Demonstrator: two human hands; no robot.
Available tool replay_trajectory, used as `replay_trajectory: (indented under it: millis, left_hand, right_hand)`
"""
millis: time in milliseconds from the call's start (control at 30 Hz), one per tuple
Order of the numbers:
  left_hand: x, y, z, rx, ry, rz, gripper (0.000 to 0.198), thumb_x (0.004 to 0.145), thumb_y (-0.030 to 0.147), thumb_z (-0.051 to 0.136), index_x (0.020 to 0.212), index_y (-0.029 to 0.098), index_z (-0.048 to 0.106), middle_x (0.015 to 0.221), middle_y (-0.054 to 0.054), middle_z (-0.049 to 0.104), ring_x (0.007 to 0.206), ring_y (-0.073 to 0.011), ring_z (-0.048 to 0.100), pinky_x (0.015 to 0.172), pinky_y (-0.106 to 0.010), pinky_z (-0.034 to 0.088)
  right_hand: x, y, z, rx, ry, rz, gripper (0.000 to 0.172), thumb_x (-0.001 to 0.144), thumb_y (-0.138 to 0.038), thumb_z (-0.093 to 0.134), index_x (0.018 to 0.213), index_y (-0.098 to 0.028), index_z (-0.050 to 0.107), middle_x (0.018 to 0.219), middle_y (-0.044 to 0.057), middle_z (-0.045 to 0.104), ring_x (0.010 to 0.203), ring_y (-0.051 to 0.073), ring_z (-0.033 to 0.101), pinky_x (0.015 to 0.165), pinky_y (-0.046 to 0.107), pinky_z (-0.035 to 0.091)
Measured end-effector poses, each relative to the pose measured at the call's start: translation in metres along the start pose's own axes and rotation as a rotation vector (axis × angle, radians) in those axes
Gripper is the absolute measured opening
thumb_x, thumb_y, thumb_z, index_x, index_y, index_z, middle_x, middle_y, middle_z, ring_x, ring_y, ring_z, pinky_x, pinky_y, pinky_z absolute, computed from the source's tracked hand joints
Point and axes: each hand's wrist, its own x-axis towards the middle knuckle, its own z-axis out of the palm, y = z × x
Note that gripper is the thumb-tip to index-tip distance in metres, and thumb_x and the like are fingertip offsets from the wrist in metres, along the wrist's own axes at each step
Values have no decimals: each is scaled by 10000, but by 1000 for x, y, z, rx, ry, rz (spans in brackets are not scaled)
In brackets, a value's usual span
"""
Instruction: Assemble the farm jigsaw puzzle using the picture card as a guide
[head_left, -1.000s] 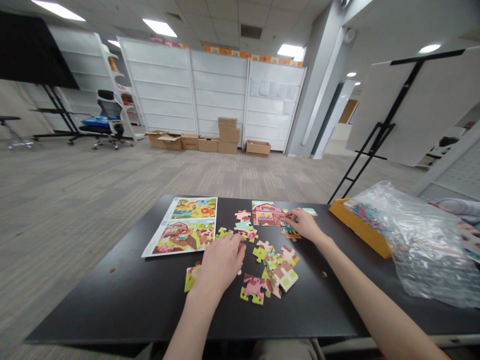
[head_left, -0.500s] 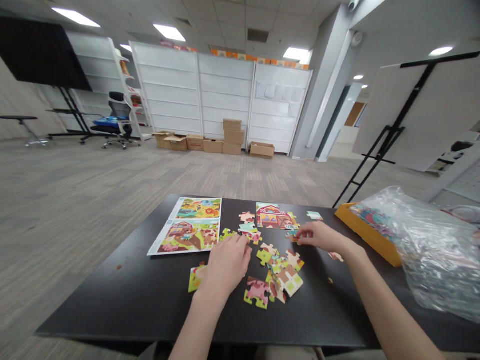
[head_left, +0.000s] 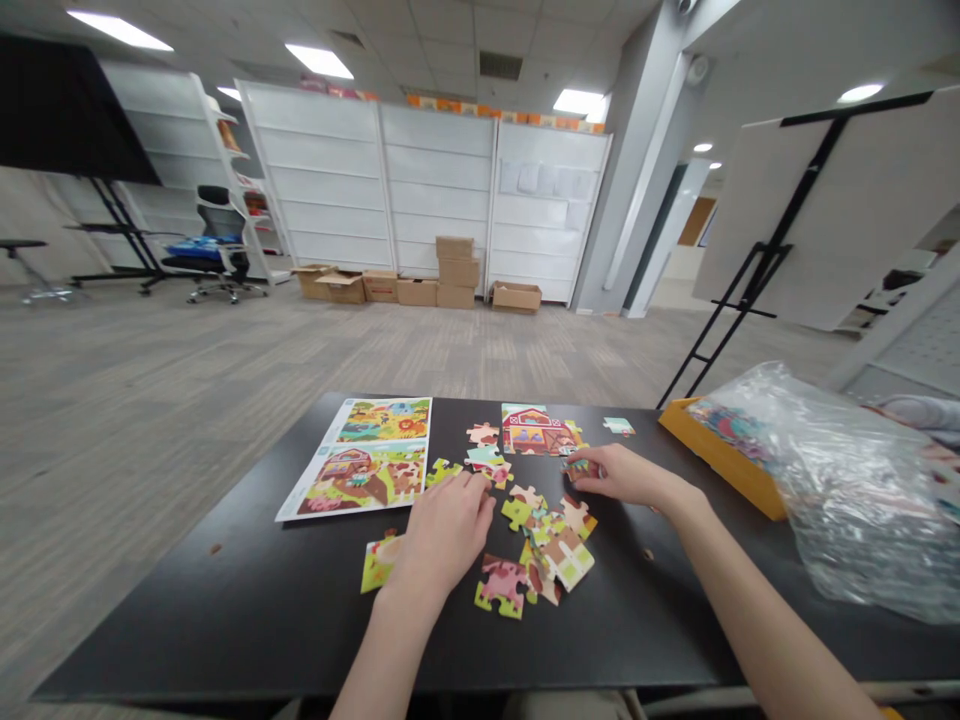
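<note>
My right hand (head_left: 615, 472) pinches a jigsaw piece (head_left: 575, 468) just below the joined barn section (head_left: 534, 430) of the puzzle. My left hand (head_left: 452, 515) rests palm down on the table among loose pieces, fingers slightly bent and nothing visible in them; its palm side is hidden. Just beyond its fingertips lie a green piece (head_left: 444, 471) and a pale blue-green piece (head_left: 485, 456). Between the hands spreads a pile of overlapping pieces (head_left: 553, 540), with a pink pig piece (head_left: 502, 584) nearer me. A yellow-green piece (head_left: 378, 562) lies left of my left wrist.
A printed picture sheet (head_left: 315, 487) lies on the black table (head_left: 247, 610) at the left. On the right, a yellow box (head_left: 724, 470) holds more pieces, partly under a clear plastic bag (head_left: 847, 510). A single piece (head_left: 619, 426) sits near the far edge. Another person's sleeve (head_left: 911, 412) shows far right.
My right hand has drawn slightly nearer the underside of the barn section with its piece, which now looks tilted. My left hand stays about where it was. The whole view has shifted slightly.
</note>
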Motion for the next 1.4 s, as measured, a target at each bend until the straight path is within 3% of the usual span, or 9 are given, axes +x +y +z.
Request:
replay_trajectory:
  millis: [133,433,667,767,867,933,1100,1400]
  left_hand:
    - [-1,0,-1,10,-6,4,151,983,223,492,1002,220,642,998,-43,708,950,-220,679,788,-314,467]
    - [-2,-1,-3,10,-18,-3,147,982,224,497,1001,218,643,1005,-49,707,950,-221,674,793,-322,465]
    - [-2,-1,-3,-4,-5,8,146,978,221,494,989,218,639,992,-46,703,948,-220,674,795,-317,468]
    - [-2,-1,-4,3,-15,4,156,981,222,486,1002,216,640,1002,-54,703,956,-225,674,805,-322,472]
    - [-2,0,-4,2,-21,-1,150,982,229,488,995,218,636,1015,-54,700,955,-215,668,804,-308,467]
    - [-2,1,-4,-3,-21,3,143,979,230,492,986,219,635,1010,-50,699,941,-206,662,788,-299,463]
    - [-3,1,-4,-10,-8,13,154,979,228,489,993,220,642,1004,-48,700,920,-211,661,772,-313,468]
    - [-5,0,-7,-5,-23,3,154,981,230,485,992,217,638,1012,-55,705,936,-224,667,805,-333,472]
  right_hand:
    - [2,4,7,-19,27,27,375,803,-314,707,1165,-222,735,694,16,708,604,190,631,571,259,405]
    - [5,2,10,-38,28,32,353,807,-348,703,1131,-209,705,656,1,689,572,185,617,543,259,375]
    - [1,-6,3,-23,-45,22,204,810,-392,719,900,-209,708,639,-7,671,585,168,608,551,256,384]
    - [8,3,7,-68,95,-48,224,879,-423,660,870,-207,717,750,29,696,668,184,628,631,280,447]
    - [21,14,18,-135,362,-109,250,929,-397,607,1031,-205,730,1020,101,711,923,248,656,857,363,502]
    - [30,20,27,-160,442,-144,294,938,-389,605,1149,-219,719,1179,129,677,1076,285,627,973,422,483]
    - [40,28,39,-142,393,-196,363,965,-387,585,1291,-259,678,1261,123,659,1162,290,606,1040,457,471]
    - [38,30,34,-123,364,-221,257,966,-304,559,1143,-251,739,1187,105,701,1126,277,637,1029,456,486]
